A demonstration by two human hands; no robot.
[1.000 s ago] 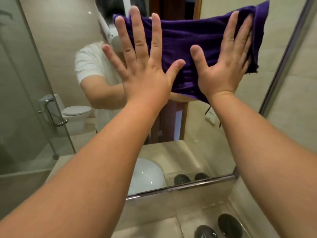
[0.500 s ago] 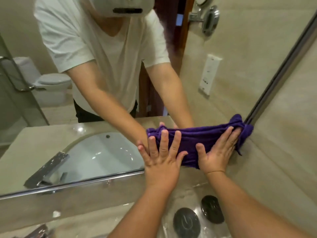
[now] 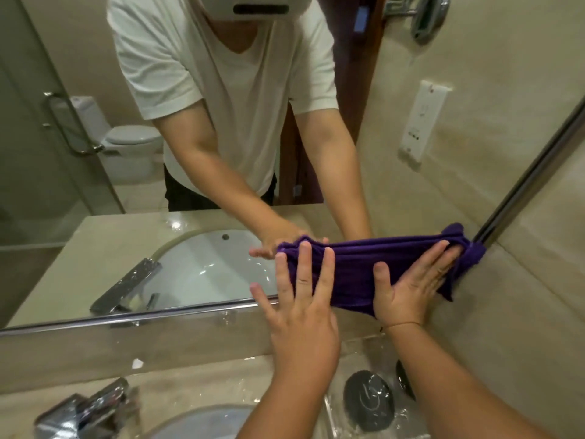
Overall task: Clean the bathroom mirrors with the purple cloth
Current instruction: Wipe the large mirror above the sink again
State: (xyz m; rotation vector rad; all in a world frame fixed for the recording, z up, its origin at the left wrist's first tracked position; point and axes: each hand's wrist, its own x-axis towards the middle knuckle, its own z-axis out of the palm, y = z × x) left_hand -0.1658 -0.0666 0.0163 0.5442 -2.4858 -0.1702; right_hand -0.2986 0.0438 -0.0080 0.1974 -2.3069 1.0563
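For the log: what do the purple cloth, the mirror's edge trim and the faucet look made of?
The purple cloth looks like soft fabric, perhaps microfibre: matte and bunched into folds. The mirror's edge trim seems polished metal, chrome or steel, with bright streaky reflections. The faucet shows the same shiny, chrome-like finish.

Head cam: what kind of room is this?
Almost certainly a bathroom: a wall mirror above a sink with a chrome faucet, and a toilet reflected in the mirror.
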